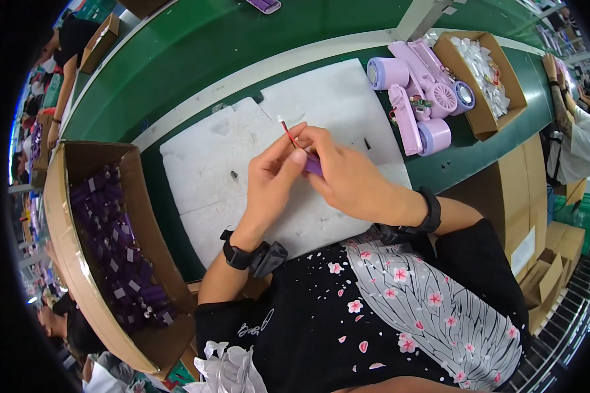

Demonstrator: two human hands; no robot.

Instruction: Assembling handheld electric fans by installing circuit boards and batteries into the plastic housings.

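Over a white foam sheet (pixel 210 167), both hands meet at a small purple battery cell (pixel 314 164) with red and black wires (pixel 289 135) ending in a white connector (pixel 281 120). My right hand (pixel 347 173) is closed around the purple cell, and its fingers hide much of it. The thumb and fingers of my left hand (pixel 272 173) pinch the wires close to the cell. The connector end sticks up free beyond the fingertips.
A cardboard box (pixel 58 216) of purple wired cells stands at left. Lilac handheld fan parts (pixel 416 98) lie at the far right, beside a box (pixel 514 98) of small white bagged pieces. Other people work at both sides. A metal rail (pixel 242 82) runs behind the foam.
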